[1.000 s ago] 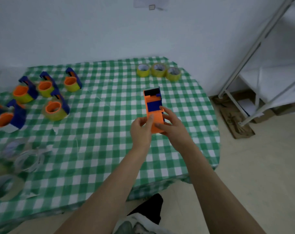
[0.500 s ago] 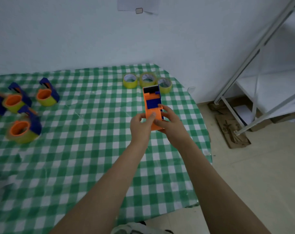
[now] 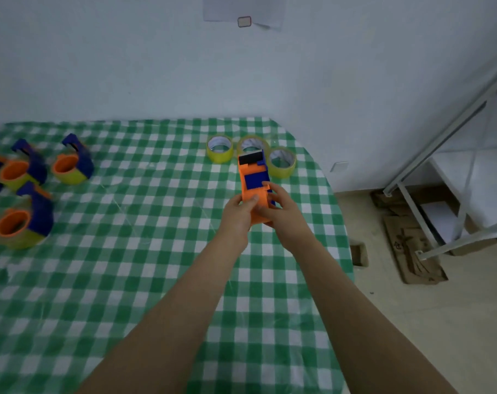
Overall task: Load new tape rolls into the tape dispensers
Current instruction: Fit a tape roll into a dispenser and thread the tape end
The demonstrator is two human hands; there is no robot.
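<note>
Both hands grip the orange/blue dispenser (image 3: 254,189) above the table (image 3: 156,280): left hand (image 3: 237,214) w/ thumb on top, right hand (image 3: 281,211) fingers curled round. Three tape rolls (image 3: 219,148) just behind.

Table (image 3: 337,223) covered by a green-and-white checked cloth (image 3: 145,265), far edge against the wall. Upper centre of the frame: three yellow tape rolls lying flat in a close row: left roll (image 3: 219,148), middle roll (image 3: 250,142) (partly hidden), right roll (image 3: 282,163). Left of the frame: three blue dispensers with orange hubs, each carrying yellow tape, resting on the cloth: rear dispenser (image 3: 72,165), left dispenser (image 3: 17,173), near dispenser (image 3: 21,223). All three are blurred. A further blue part is cut off at the left edge.
</note>
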